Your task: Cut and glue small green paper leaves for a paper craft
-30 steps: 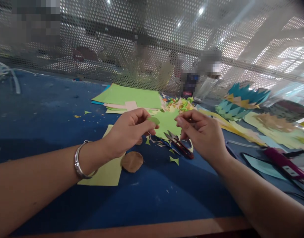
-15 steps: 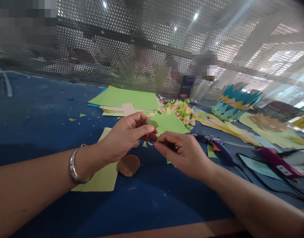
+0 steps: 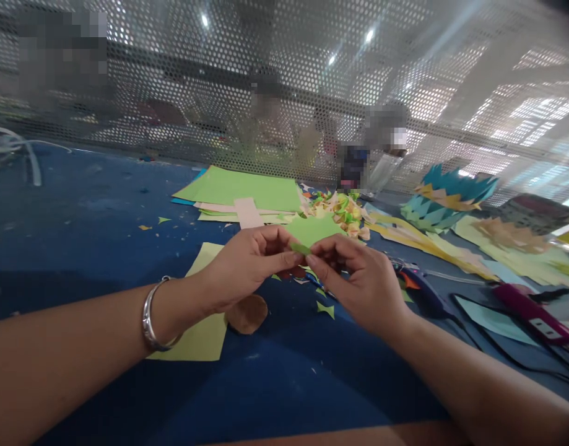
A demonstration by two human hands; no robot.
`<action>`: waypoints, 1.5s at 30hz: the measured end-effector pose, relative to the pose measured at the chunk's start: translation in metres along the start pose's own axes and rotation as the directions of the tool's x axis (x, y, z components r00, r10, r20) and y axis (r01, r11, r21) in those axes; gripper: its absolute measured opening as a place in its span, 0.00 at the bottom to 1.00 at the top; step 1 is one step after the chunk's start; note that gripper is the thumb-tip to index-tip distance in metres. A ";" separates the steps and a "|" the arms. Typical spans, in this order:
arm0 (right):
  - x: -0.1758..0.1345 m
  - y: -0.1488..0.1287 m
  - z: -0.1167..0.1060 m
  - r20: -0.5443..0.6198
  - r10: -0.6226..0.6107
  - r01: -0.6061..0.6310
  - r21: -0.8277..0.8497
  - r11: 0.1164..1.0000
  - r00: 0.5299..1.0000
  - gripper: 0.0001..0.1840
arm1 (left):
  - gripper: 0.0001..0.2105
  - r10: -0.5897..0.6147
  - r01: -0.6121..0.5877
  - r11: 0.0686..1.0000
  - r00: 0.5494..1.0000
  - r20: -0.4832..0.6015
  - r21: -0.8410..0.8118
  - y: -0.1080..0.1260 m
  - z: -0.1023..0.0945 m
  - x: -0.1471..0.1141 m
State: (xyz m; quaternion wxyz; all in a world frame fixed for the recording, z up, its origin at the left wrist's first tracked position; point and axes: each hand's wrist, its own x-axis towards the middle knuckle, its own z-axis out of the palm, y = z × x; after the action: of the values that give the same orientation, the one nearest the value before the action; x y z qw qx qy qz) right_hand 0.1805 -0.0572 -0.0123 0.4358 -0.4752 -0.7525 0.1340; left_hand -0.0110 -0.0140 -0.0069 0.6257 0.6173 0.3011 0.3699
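Observation:
Between my two hands is a small green paper leaf (image 3: 301,248), pinched at its left end by my left hand (image 3: 254,263) and at its right end by my right hand (image 3: 358,272). The fingertips of both hands almost meet. Behind them lies a light green paper sheet (image 3: 316,228) with a jagged edge. Below my left hand sits a round brown disc (image 3: 247,314), partly over a pale yellow-green sheet (image 3: 205,337). Green paper scraps (image 3: 325,310) are scattered under my right hand, with a small blue object (image 3: 314,282) partly hidden among them.
A stack of coloured paper (image 3: 242,186) lies at the back, beside a pile of curled paper pieces (image 3: 347,210). To the right are a blue glue gun (image 3: 426,294), a magenta power strip (image 3: 535,313) with black cables, and a teal paper crown (image 3: 451,195). A perforated metal screen (image 3: 195,93) stands behind.
My right hand has come up to the green paper leaf and taken its right end. The leaf now spans both hands. The view has shifted slightly.

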 end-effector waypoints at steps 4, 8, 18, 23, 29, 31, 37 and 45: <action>0.000 0.000 0.000 -0.065 -0.044 0.040 -0.061 0.997 0.997 0.03 | 0.09 -0.046 0.042 0.996 0.998 -0.053 -0.081 0.003 0.005 -0.004; -0.001 -0.002 0.000 -0.091 -0.119 0.108 -0.118 0.987 0.989 0.02 | 0.09 -0.091 0.075 0.976 0.993 -0.069 -0.204 0.004 0.008 -0.005; -0.003 -0.003 0.004 -0.066 -0.228 0.207 -0.234 0.950 0.971 0.02 | 0.08 -0.118 0.077 0.973 0.976 -0.182 -0.220 0.005 0.007 -0.006; -0.003 -0.002 0.005 -0.039 -0.236 0.216 -0.282 0.935 0.971 0.03 | 0.09 -0.116 0.076 0.981 0.967 -0.225 -0.181 0.007 0.010 -0.008; -0.003 -0.001 0.006 -0.015 -0.224 0.210 -0.289 0.934 0.974 0.02 | 0.09 -0.118 0.080 0.978 0.974 -0.196 -0.190 0.005 0.008 -0.006; -0.003 -0.001 0.007 -0.003 -0.212 0.203 -0.287 0.936 0.977 0.02 | 0.08 -0.116 0.080 0.978 0.976 -0.186 -0.191 0.005 0.008 -0.007; -0.003 -0.001 0.006 -0.006 -0.173 0.166 -0.252 0.953 0.985 0.03 | 0.07 -0.120 0.082 0.976 0.976 -0.181 -0.203 0.003 0.006 -0.006; -0.003 0.000 0.006 -0.028 -0.089 0.084 -0.124 0.989 0.996 0.06 | 0.08 -0.113 0.095 0.989 0.978 -0.173 -0.110 0.002 0.002 -0.004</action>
State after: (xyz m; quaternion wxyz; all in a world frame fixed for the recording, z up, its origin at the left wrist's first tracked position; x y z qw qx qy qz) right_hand 0.1760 -0.0584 -0.0173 0.4236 -0.4702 -0.7719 0.0604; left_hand -0.0120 -0.0188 -0.0049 0.6451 0.5324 0.3689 0.4054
